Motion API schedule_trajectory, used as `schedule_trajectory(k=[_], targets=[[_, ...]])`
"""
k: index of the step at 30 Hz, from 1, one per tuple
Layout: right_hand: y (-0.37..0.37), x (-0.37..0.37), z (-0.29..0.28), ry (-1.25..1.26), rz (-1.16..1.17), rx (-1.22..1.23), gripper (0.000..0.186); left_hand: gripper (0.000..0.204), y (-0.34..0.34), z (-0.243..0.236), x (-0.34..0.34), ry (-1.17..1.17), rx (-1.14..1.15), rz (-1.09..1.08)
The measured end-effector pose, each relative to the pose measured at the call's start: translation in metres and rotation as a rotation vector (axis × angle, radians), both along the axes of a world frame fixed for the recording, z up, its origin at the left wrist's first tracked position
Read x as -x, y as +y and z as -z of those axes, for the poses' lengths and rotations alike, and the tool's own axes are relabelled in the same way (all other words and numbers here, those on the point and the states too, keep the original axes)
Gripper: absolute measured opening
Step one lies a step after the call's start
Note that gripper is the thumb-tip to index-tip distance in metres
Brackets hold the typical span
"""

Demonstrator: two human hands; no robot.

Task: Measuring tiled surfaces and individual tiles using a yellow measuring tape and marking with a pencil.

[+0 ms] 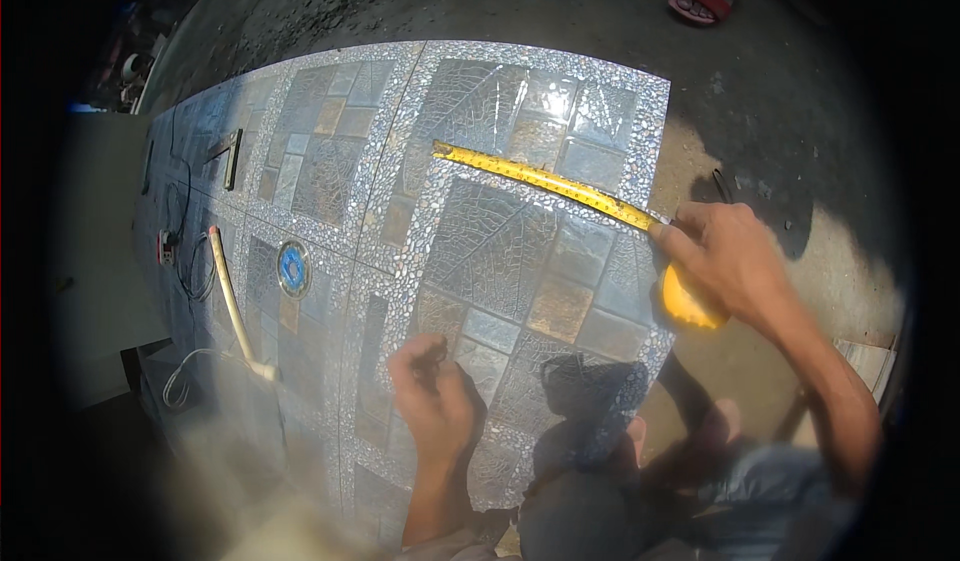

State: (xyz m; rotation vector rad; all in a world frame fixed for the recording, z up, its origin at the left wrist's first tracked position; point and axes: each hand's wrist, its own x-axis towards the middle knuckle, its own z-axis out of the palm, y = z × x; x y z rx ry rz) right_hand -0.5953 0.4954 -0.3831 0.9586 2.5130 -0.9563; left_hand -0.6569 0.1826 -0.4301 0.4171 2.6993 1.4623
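Sunlit concrete floor (560,11) surrounds two large patterned tiles lying side by side, one to the left (300,151) and one to the right (520,251), both printed with leaf and pebble designs.

One yellow tape measure (688,303) is in use: its case sits in the right hand (725,261), fingers wrapped closed around it, at the right tile's right edge. Its single blade (540,179) runs out across the right tile toward the far left, ending near that tile's far-left inner corner.

The left hand (435,396) rests on the near part of the right tile, fingers curled in; whether it pinches something small I cannot tell.

On the left tile lie one round blue sticker (293,268), one pale long tool (232,301) and one dark square-shaped tool (232,156). One red object (700,3) sits on the far floor.

Bare floor lies open beyond the right tile's far and right edges; a pale slab (100,251) borders the left side.
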Motion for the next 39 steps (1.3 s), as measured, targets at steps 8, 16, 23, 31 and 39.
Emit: schedule_trajectory(k=[8, 16, 23, 31, 39], targets=[[-0.008, -0.013, 0.019, 0.231, -0.025, -0.179, 0.035, 0.035, 0.029, -0.039, 0.038, -0.224, -0.363, 0.181], [-0.016, -0.013, 0.015, 0.167, 0.034, -0.129, 0.03, 0.042, 0.067, -0.026, 0.046, -0.069, -0.167, 0.508], [-0.01, -0.015, 0.022, 0.194, -0.004, -0.118, 0.026, 0.034, 0.108, -0.023, 0.042, -0.483, -0.413, 0.482], [-0.006, -0.01, 0.016, 0.163, -0.037, -0.174, 0.026, 0.037, 0.125, -0.016, 0.051, -0.542, -0.421, 0.462], [-0.004, -0.01, 0.021, 0.186, -0.025, -0.17, 0.025, 0.029, 0.127, -0.015, 0.068, -0.871, -0.637, 0.491]])
